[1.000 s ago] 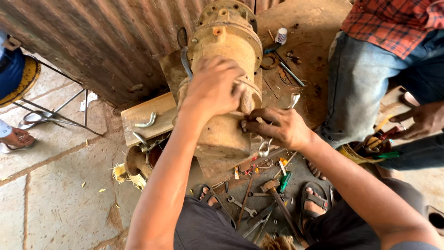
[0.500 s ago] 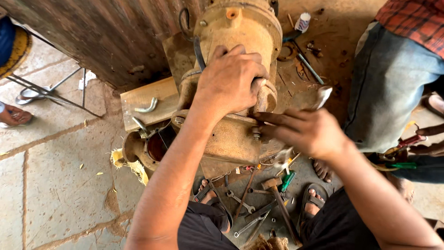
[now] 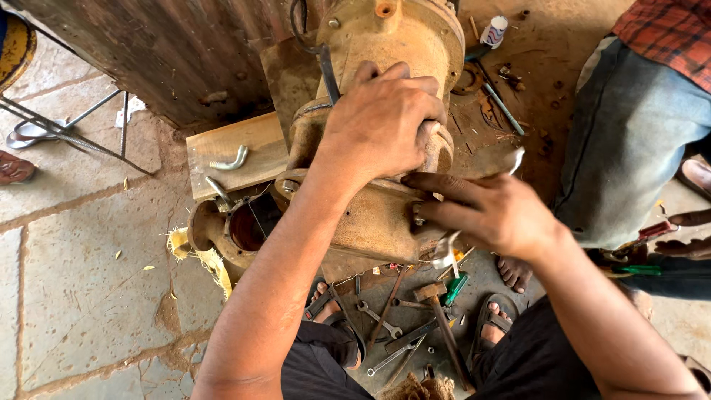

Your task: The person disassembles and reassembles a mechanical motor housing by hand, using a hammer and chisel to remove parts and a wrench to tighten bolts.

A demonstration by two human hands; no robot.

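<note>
Crouching over a rusty, tan-coloured pump housing (image 3: pixel 370 215), the person has both hands on it at once. The left hand (image 3: pixel 381 122) lies palm-down over the upper barrel of the casting, fingers curled around its far flank, clenched on the metal as a brace. The right hand (image 3: pixel 489 211) comes in from the right side and sits lower, at the flange where the barrel meets the wider base. Its forefinger and thumb reach leftward to a small bolt head (image 3: pixel 418 217) on that flange, and a bright steel wrench (image 3: pixel 474 215) is pinched in the same hand, one end poking out toward the upper right, the other down below the palm.

The housing's long axis runs away from the person, from the round side port (image 3: pixel 229 230) near their knees up toward the domed top. The bolt lies just left of the right fingertips, so that hand is the nearer one. Loose spanners (image 3: pixel 378 318) and a hammer (image 3: pixel 444 326) lie on the ground between the person's feet.
</note>
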